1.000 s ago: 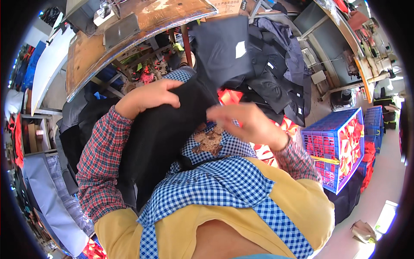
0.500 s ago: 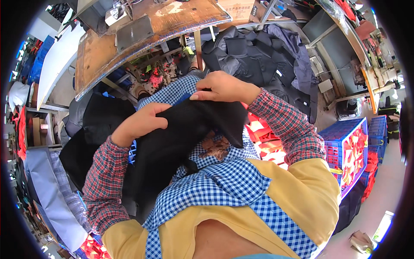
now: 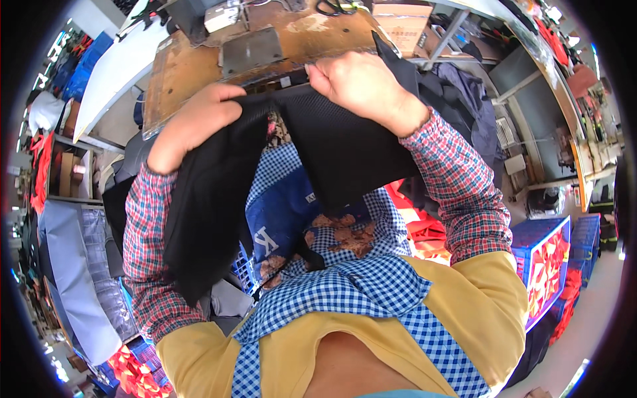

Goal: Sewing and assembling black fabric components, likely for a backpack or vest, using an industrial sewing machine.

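Between my hands, near the edge of the worktable, a large piece of black mesh-textured fabric [image 3: 352,142] is stretched out. My left hand [image 3: 202,123] is closed on its upper left edge, and a wide black panel drapes down over my left forearm. Farther right, my right hand [image 3: 365,86] pinches the upper edge, with a black corner sticking up beyond the knuckles. The cloth hangs in two parts with a gap in the middle. Through that gap show a blue printed cloth and my blue-and-white checked apron [image 3: 345,285] on my lap.
A worn wooden worktable [image 3: 318,40] stands ahead, bearing a grey metal plate [image 3: 252,52] and black-handled scissors [image 3: 337,6]. Red fabric pieces [image 3: 424,225] lie right of my lap. Farther right is a blue crate [image 3: 524,255] of red strips. Grey sheeting [image 3: 70,265] lies at left.
Both hands have moved forward and farther apart, lifting the black fabric off my lap toward the table. The cloth is now spread, uncovering the blue printed cloth beneath.
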Demonstrator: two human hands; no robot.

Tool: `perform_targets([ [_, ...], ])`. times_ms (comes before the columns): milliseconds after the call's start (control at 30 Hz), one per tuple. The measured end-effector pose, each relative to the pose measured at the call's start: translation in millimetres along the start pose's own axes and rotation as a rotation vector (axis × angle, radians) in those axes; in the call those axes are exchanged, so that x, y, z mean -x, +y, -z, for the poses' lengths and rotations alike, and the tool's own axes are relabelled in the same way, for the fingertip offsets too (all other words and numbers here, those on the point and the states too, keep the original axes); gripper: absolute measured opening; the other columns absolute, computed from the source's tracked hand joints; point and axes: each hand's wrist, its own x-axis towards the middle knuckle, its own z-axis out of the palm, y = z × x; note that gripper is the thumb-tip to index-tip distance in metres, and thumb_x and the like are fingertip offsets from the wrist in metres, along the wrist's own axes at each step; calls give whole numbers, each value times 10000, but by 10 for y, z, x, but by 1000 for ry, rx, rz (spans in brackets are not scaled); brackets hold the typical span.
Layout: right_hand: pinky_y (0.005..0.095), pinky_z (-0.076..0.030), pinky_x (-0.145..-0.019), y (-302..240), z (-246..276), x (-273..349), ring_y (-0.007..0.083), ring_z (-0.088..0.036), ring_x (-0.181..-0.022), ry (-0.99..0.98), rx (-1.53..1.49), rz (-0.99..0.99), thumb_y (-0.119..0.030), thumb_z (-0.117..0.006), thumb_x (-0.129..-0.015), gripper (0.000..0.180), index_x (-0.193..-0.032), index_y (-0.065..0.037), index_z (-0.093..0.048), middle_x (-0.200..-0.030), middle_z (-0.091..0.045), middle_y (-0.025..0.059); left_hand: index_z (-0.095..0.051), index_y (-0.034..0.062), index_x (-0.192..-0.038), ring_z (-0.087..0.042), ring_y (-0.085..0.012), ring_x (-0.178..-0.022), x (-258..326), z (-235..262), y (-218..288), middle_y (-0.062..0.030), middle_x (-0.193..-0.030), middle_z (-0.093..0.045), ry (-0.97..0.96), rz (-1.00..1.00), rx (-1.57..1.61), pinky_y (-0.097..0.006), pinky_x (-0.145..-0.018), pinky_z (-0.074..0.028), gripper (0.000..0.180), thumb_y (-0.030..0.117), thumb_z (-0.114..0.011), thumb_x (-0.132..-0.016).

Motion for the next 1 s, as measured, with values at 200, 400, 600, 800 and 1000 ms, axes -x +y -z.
perform_targets([
  [200,457,-537,-646,208,-167,-623,364,-651,-676,-53,60,51,-330,-526,-947,386,-723,-52,-673,-682,-643,171,-646,-38,-987,-594,-200,-982,-324,628,-135,-105,-1095,-635,-57,13,-247,-284,-875,-456,266,148,-571,-813],
  [400,420,-544,-773,394,-377,-1080,349,-671,-756,-135,-31,43,-320,-496,-968,379,-863,-20,-702,-774,-678,176,-671,34,-894,-564,-281,-1094,-764,1000,-287,-127,-1179,-617,-98,-67,-670,-313,-927,-447,146,114,-595,-798],
  [600,413,-529,-847,489,-360,-1352,350,-677,-842,-225,-62,30,-318,-477,-980,375,-949,-36,-721,-873,-699,178,-442,-63,-693,-363,-152,-583,-1091,987,-685,-90,-678,-444,174,-335,-366,-335,-577,-356,201,120,-517,-732],
  [800,492,-495,-842,518,-272,-1475,426,-640,-904,-201,-3,115,-302,-479,-925,414,-841,49,-682,-896,-669,261,-398,-39,-702,-335,-142,-585,-1280,1135,-913,-71,-654,-372,170,-558,-611,-315,-592,-361,184,90,-504,-779],
  [1000,491,-500,-825,507,-208,-1514,418,-644,-877,-197,0,66,-293,-481,-911,398,-826,39,-683,-880,-668,254,-374,-30,-733,-329,-179,-604,-1179,1042,-876,-71,-693,-327,282,-612,-467,-311,-605,-354,172,75,-467,-832],
])
